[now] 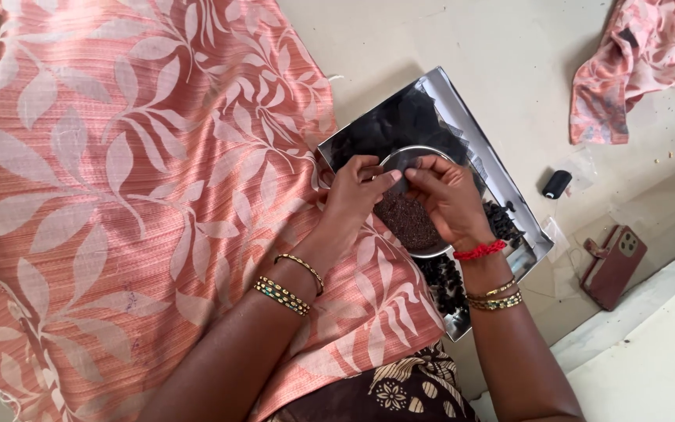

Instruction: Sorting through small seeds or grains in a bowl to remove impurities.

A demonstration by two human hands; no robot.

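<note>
Sitting on the floor, the person holds both hands over a small round steel bowl (419, 227) filled with tiny dark seeds. That bowl rests on a rectangular steel tray (462, 117) with dark clumps lying on it. The left hand (353, 195) and the right hand (447, 199) meet above the bowl's far rim, fingertips pinched together on a small thin dark piece (398, 181); what it is I cannot tell. A peach leaf-print cloth (119, 195) spreads left of the bowl, touching the tray. Right of the bowl, well apart, lie a black thread spool (557, 184) and a phone in a reddish case (612, 266).
</note>
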